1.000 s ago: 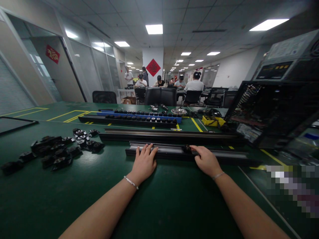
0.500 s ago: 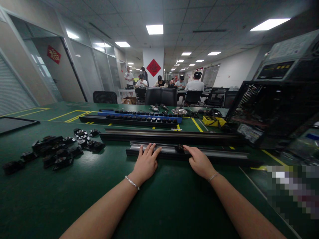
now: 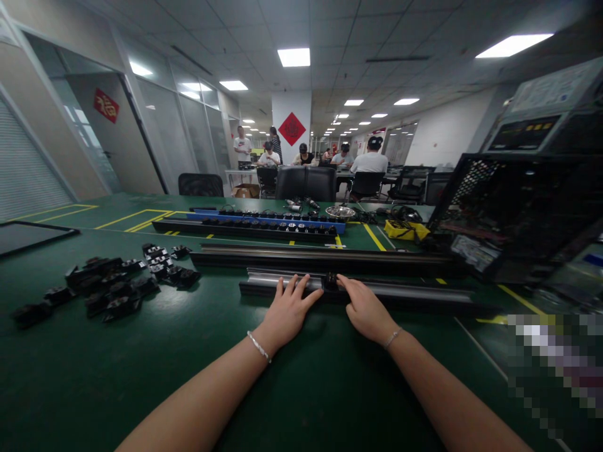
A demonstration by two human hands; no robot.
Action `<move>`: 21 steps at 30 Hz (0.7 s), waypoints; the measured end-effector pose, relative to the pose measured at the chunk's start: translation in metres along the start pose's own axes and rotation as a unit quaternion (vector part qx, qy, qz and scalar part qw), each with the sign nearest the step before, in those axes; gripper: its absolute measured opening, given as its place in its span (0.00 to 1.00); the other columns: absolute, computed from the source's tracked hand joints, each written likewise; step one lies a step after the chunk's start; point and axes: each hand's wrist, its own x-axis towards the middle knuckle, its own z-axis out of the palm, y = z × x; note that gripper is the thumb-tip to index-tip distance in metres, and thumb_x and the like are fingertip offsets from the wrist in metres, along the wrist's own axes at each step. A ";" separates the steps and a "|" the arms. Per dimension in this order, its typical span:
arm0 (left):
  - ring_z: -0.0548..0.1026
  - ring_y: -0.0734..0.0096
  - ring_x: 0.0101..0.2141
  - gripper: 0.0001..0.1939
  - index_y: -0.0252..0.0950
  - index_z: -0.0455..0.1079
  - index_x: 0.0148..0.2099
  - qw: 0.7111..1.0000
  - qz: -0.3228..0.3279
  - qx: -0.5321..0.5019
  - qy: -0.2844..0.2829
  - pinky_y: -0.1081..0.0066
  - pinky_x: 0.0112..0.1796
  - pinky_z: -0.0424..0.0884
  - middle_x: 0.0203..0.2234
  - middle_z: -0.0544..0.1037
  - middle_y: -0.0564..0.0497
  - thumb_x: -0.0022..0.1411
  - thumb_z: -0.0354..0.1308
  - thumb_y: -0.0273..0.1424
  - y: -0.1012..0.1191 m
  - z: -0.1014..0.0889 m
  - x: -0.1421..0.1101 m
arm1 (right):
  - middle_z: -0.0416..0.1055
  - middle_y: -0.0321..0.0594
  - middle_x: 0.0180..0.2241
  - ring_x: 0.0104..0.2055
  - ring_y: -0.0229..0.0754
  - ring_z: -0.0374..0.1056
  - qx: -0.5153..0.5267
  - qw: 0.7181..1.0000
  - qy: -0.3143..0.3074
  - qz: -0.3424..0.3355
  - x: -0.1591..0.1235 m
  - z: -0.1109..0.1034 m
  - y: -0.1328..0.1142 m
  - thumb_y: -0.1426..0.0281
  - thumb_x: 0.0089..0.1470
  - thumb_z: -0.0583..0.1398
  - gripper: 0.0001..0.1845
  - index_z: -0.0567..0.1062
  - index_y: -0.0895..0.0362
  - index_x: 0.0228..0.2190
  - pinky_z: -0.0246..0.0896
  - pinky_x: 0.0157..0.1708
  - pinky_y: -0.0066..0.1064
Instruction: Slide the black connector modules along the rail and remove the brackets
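Note:
A long black rail (image 3: 419,292) with a shiny grey channel lies crosswise on the green table in front of me. In its channel sits a small black block (image 3: 331,278), its details too dark to make out. My left hand (image 3: 293,309) rests with fingers spread over the channel, left of the block, thumb close to it. From the right, my right hand (image 3: 367,310) touches the block with an outstretched index finger; its other fingers are partly hidden. Neither hand is wrapped around anything. A pile of similar-looking black parts (image 3: 117,285) lies to the left.
Just behind lies a longer black rail (image 3: 325,257). Farther back is a blue rail (image 3: 264,221) beside rows of black parts. A metal bowl (image 3: 340,212) and a yellow bundle (image 3: 406,230) stand right of it. An open computer case (image 3: 513,213) stands at right.
The black block has slid left along the channel, with my right hand following it. My left hand has shifted right, so the two hands are closer together.

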 end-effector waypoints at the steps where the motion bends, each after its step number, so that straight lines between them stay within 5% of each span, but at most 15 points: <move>1: 0.52 0.52 0.60 0.26 0.53 0.51 0.62 1.000 -0.004 0.004 -0.004 0.43 0.55 0.50 0.62 0.54 0.46 0.63 0.44 0.28 0.002 0.000 0.001 | 0.65 0.49 0.52 0.56 0.45 0.56 -0.003 1.000 -0.001 -0.002 0.000 0.001 0.000 0.79 0.41 0.47 0.36 0.58 0.65 0.56 0.52 0.57 0.43; 15: 0.58 0.40 0.56 0.30 0.58 0.45 0.63 0.997 -0.076 0.017 -0.012 0.36 0.48 0.53 0.63 0.49 0.44 0.61 0.47 0.30 0.023 0.003 0.021 | 0.58 0.43 0.58 0.61 0.42 0.48 -0.061 0.997 -0.051 -0.004 0.000 0.007 -0.011 0.81 0.41 0.46 0.40 0.55 0.59 0.58 0.42 0.60 0.44; 21: 0.59 0.37 0.55 0.32 0.59 0.46 0.63 0.995 -0.091 0.023 -0.040 0.33 0.47 0.53 0.63 0.50 0.44 0.59 0.52 0.33 0.025 0.002 0.027 | 0.54 0.40 0.60 0.63 0.44 0.44 -0.108 0.994 -0.009 0.014 -0.003 0.010 -0.007 0.79 0.41 0.49 0.39 0.55 0.58 0.58 0.37 0.60 0.46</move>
